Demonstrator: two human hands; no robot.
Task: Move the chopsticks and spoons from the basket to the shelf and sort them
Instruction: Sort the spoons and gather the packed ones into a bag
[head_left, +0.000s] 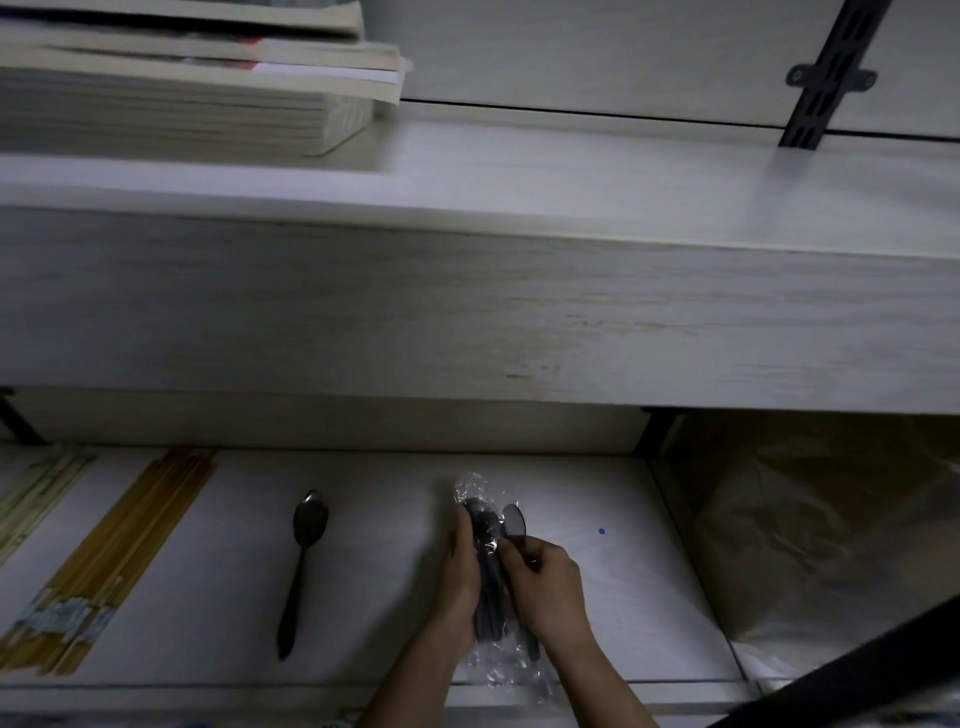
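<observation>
Your left hand (460, 566) grips the wrapped spoon bundle (480, 525); your right hand (545, 587) pinches one spoon (515, 519) just right of it. Both point straight ahead of your hands

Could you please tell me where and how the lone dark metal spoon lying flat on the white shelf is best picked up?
Pinch the lone dark metal spoon across its slim handle, mid-length, coming from above: it lies flat on the white shelf, bowl pointing away, with bare shelf on both sides.
</observation>
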